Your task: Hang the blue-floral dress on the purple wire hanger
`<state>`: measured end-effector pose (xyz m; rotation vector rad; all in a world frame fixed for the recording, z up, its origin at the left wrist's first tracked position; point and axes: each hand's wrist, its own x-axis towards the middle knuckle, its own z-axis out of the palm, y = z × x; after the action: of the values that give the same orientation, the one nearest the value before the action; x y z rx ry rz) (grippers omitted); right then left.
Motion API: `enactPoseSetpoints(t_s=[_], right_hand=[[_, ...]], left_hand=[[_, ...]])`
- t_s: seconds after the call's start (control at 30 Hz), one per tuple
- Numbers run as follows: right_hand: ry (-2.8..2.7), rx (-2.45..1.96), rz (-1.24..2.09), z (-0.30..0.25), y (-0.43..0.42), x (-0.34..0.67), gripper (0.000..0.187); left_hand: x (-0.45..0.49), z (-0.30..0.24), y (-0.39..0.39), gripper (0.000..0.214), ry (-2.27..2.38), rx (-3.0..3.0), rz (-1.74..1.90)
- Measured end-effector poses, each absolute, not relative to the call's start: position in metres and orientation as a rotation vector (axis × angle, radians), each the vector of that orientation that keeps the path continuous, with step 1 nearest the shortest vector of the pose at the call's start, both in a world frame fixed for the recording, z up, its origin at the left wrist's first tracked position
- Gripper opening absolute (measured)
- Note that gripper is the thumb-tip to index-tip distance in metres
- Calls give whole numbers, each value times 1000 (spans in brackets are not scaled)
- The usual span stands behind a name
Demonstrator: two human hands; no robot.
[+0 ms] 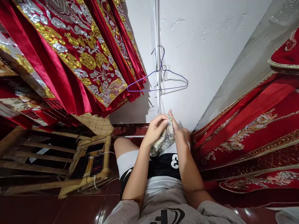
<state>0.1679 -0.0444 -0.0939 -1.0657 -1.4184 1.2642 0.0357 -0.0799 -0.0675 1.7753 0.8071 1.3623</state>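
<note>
A bunched piece of patterned cloth (166,138), pale with green and dark markings, hangs between my hands above my lap. My left hand (156,129) is closed on its upper left edge, with thumb and fingers curled round the fabric. On the other side my right hand (177,131) grips the cloth, its thumb pointing up; its other fingers are mostly hidden. The cloth's lower end droops over my shorts. Beyond my hands, a purple wire hanger (157,90) hangs bare against a metal strip on the wall.
Red garments with gold and silver embroidery (88,59) hang at the left. More red beaded garments (247,137) fill the right side. A wooden chair (106,152) stands at my left, with a blurred device (97,165) and a white cable on it. A white wall (201,56) is ahead.
</note>
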Motion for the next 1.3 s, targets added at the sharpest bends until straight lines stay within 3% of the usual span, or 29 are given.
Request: enactPoseSetpoints(t_s=[0.13,0.23,0.3,0.43,0.57,0.7,0.8,0.9,1.0,1.17,1.23,1.3], right_hand=[[-1237,-1060,1411,-63,-47,173,20],[-1234,-964,1642,-33,-38,179,30],[-1354,-922,1696,-12,-22,184,35],[-1572,-1023,1281,9,28,193,17],[-1581,-1127,855,-7,71,194,39],[-1710,-1163,762,-31,88,202,18],[-1733,-1160,723,-35,88,223,15],[-1720,-1178,691,-28,80,247,14],[-1679,-1226,704,-18,70,259,12],[-1735,-1211,745,-16,51,247,15],[-1800,-1136,751,-19,40,240,16],[-1816,-1067,674,-21,29,238,31]], left_hand=[[32,-57,-81,29,851,1990,1422],[12,-57,-54,52,899,1905,1642],[-4,-57,-32,58,874,1917,1448],[-38,-50,0,59,963,2051,831],[-72,-27,12,50,1166,2151,640],[-100,-10,15,45,1271,2160,278],[-118,-6,21,40,1451,2248,85],[-127,4,31,37,1641,2367,218],[-122,25,43,29,1777,2444,605],[-89,58,53,5,1456,2516,1068],[-77,64,55,22,1325,2494,1135],[-72,65,57,37,1289,2503,1123]])
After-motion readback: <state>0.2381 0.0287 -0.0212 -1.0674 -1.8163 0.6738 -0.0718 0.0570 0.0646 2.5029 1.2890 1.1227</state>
